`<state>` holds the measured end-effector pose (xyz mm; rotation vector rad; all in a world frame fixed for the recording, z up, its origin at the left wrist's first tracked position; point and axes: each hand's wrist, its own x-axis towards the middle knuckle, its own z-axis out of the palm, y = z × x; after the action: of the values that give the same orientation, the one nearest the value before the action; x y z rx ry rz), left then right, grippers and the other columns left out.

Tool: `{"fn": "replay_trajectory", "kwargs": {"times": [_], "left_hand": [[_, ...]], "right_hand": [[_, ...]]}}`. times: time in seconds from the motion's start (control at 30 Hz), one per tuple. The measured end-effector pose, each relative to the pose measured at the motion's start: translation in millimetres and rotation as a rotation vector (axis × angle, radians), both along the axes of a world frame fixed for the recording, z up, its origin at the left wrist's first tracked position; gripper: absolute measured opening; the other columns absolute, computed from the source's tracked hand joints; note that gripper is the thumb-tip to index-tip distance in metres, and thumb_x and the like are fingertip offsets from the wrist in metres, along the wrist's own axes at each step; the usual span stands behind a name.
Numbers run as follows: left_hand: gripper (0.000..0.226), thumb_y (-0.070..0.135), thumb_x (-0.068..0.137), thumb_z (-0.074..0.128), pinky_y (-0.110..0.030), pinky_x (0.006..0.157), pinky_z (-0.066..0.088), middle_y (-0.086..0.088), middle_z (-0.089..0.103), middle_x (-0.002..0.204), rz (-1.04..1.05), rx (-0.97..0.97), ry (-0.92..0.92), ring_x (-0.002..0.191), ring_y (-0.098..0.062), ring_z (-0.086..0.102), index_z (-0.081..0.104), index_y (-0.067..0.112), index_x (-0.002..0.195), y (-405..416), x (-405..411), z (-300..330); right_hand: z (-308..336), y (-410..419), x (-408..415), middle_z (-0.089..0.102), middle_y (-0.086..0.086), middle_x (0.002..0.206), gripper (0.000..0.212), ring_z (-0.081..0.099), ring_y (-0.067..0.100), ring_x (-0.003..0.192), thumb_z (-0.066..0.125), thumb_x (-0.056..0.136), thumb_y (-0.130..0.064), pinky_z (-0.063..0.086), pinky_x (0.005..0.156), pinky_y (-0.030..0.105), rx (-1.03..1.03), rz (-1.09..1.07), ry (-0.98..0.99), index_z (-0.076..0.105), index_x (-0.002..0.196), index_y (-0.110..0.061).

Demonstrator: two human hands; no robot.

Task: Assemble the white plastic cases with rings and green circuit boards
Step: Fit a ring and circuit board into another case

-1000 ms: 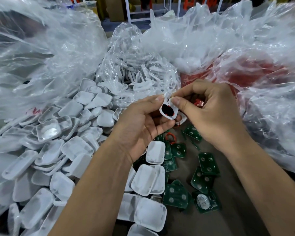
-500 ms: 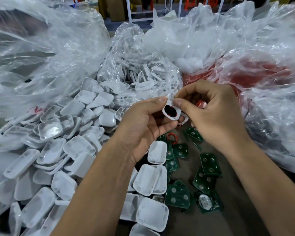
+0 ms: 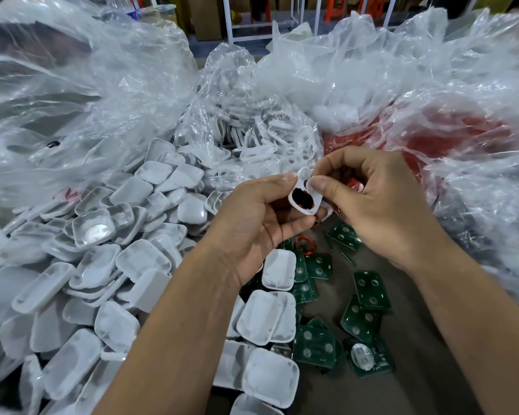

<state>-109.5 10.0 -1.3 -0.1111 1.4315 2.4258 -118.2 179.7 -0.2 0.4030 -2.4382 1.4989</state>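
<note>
The left hand [image 3: 252, 223] and the right hand [image 3: 381, 205] meet above the table, both pinching one white plastic case [image 3: 304, 199]. The left thumb tip presses the case's left edge while curled left fingers cup it from beneath; the right thumb and forefinger nip its upper right rim. The case is a small rounded-square shell, held open side toward the camera, with a dark patch and a fleck of red inside; what that filling is cannot be told.

Directly below the held case lies the only bare strip of grey table [image 3: 336, 295], hemmed in on every side. Scattered green circuit boards [image 3: 369, 290] lie on it, below and to the right of the case, some overlapping, and a red ring [image 3: 304, 244] sits just beneath the left fingers. Left of the case a loose heap of white case shells [image 3: 102, 280] spreads to the frame edge, with a few more [image 3: 268, 375] below between the forearms.

Beyond the case, a clear bag of white frames [image 3: 252, 130] sits open. To the case's right, a clear bag of red parts [image 3: 450, 139] crowds close to the right hand. Large crumpled clear bags [image 3: 72, 100] wall the far left.
</note>
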Motion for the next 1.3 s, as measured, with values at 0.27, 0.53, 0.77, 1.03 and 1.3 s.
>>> {"fn": "replay_trajectory", "kwargs": {"times": [0.27,0.53,0.77,1.03,1.3], "left_hand": [[0.022,0.01,0.103,0.051,-0.026,0.063,0.061,-0.016,0.075,0.087,-0.004,0.009,-0.001,0.073,-0.026,0.074,0.071,0.0,0.099,0.2,-0.6,-0.5],[0.021,0.011,0.102,0.052,-0.026,0.064,0.061,-0.016,0.075,0.086,-0.005,-0.003,0.011,0.073,-0.025,0.075,0.07,-0.001,0.099,-0.4,-1.9,-2.3],[0.021,0.01,0.103,0.051,-0.026,0.064,0.061,-0.016,0.076,0.086,-0.005,-0.019,0.014,0.073,-0.026,0.075,0.07,-0.001,0.1,-0.2,-1.2,-2.1],[0.021,0.009,0.103,0.052,-0.027,0.065,0.061,-0.013,0.076,0.083,0.001,-0.045,0.009,0.073,-0.024,0.075,0.07,0.001,0.098,1.4,-0.4,-1.4],[0.02,0.008,0.103,0.052,-0.027,0.065,0.062,-0.014,0.075,0.083,0.014,-0.043,0.0,0.073,-0.025,0.075,0.069,-0.001,0.098,1.7,-0.3,-1.0]], "right_hand": [[-3.6,-0.4,-1.1,0.072,-0.007,0.074,0.009,0.058,0.002,0.053,0.076,0.094,-0.016,0.043,0.05,0.011,-0.086,0.015,-0.032,0.074,0.087,-0.021],[-0.9,-1.1,0.9,0.072,-0.007,0.077,0.008,0.061,0.002,0.053,0.075,0.094,-0.014,0.045,0.052,0.011,-0.015,0.006,-0.012,0.074,0.089,-0.019],[0.1,-2.0,1.4,0.071,-0.004,0.074,0.006,0.065,0.007,0.064,0.076,0.094,-0.015,0.05,0.06,0.015,0.036,-0.013,-0.006,0.074,0.09,-0.019],[0.6,-0.1,0.4,0.071,-0.007,0.073,0.006,0.059,-0.001,0.051,0.075,0.095,-0.014,0.043,0.054,0.009,0.051,0.016,-0.033,0.074,0.089,-0.016],[-3.3,-4.3,-0.2,0.069,-0.006,0.068,0.007,0.062,0.005,0.055,0.079,0.091,-0.014,0.046,0.054,0.014,0.052,-0.023,0.014,0.074,0.087,-0.017]]}}
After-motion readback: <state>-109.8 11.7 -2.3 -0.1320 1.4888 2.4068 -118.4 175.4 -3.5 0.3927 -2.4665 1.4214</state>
